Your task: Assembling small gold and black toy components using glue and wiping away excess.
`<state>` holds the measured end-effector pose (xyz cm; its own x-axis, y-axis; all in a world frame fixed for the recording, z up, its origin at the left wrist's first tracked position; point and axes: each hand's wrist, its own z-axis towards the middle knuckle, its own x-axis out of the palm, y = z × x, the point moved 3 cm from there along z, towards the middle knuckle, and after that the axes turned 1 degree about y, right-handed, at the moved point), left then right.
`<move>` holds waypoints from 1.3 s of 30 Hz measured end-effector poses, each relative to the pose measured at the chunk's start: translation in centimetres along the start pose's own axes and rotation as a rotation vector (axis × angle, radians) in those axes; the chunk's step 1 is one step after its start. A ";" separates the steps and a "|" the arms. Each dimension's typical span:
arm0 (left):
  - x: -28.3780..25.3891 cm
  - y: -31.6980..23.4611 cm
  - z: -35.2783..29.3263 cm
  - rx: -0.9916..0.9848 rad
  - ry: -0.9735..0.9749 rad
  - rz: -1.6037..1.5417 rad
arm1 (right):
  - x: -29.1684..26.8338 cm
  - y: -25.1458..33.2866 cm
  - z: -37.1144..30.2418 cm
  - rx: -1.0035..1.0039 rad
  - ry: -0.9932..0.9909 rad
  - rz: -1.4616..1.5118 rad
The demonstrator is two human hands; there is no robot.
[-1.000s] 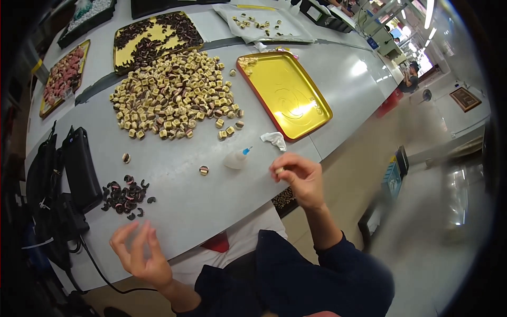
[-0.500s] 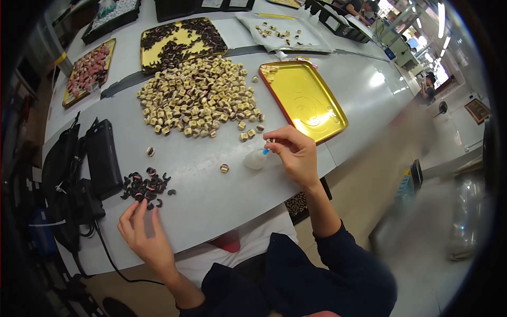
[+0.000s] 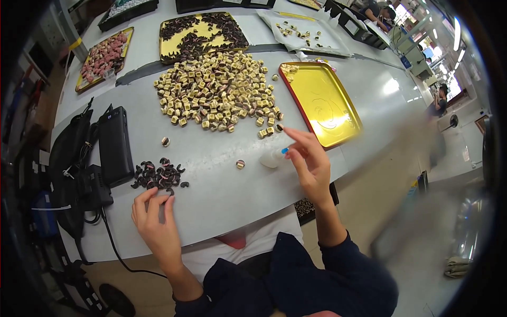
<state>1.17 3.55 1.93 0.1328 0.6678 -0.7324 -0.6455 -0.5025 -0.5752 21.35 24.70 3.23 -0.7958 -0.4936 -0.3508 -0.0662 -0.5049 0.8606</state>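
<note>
Head view: right hand (image 3: 315, 177) part-open, thumb and index parted, index fingertip at a banded piece (image 3: 280, 128) beside the large heap (image 3: 216, 92). Left hand (image 3: 160, 227) half-curled at dark curved pieces (image 3: 161, 174) — grip cannot be told. Heap appears assembled — curved pieces remain loose.

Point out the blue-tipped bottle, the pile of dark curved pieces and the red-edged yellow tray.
blue-tipped bottle (image 3: 270, 159): head view, on its pale body
pile of dark curved pieces (image 3: 159, 175): head view, near its middle
red-edged yellow tray (image 3: 321, 98): head view, on its bare floor
</note>
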 end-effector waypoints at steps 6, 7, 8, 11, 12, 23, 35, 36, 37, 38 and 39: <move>0.2 0.2 0.0 -0.041 0.040 -0.158 | 0.4 -0.1 -1.9 0.011 0.022 0.010; 0.1 0.3 0.0 -0.013 0.001 -0.161 | 0.5 0.1 -1.9 -0.018 0.020 -0.042; 0.0 0.3 -0.1 0.014 -0.039 -0.163 | 0.7 0.1 -1.7 -0.019 0.021 -0.040; 0.0 0.4 -0.1 -0.030 -0.043 -0.183 | 1.2 0.2 -1.4 0.002 0.045 -0.093; 0.0 0.3 -0.2 -0.030 -0.044 -0.180 | 1.4 0.1 -1.2 0.036 0.058 -0.097; 0.9 -1.0 -1.4 0.002 0.063 -0.429 | 2.2 -1.3 -1.4 0.200 0.172 0.009; 1.9 -2.2 -1.4 0.173 0.150 -0.285 | 2.0 -0.9 -1.7 0.180 0.195 0.009; 1.9 -2.4 -1.4 0.246 0.145 -0.210 | 2.0 -1.1 -1.9 0.192 0.196 0.025; 2.0 -2.4 -1.5 0.243 0.146 -0.207 | 2.0 -1.2 -2.0 0.205 0.199 0.043; 1.8 -2.4 -1.6 0.199 0.118 -0.229 | 2.2 -1.3 -2.1 0.208 0.208 0.053; 1.7 -2.4 -1.7 0.154 0.089 -0.248 | 2.2 -1.3 -2.1 0.195 0.185 0.127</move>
<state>4.18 4.94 1.44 0.3614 0.7053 -0.6098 -0.6907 -0.2369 -0.6833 20.92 22.77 0.51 -0.6828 -0.6742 -0.2815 -0.1018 -0.2938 0.9504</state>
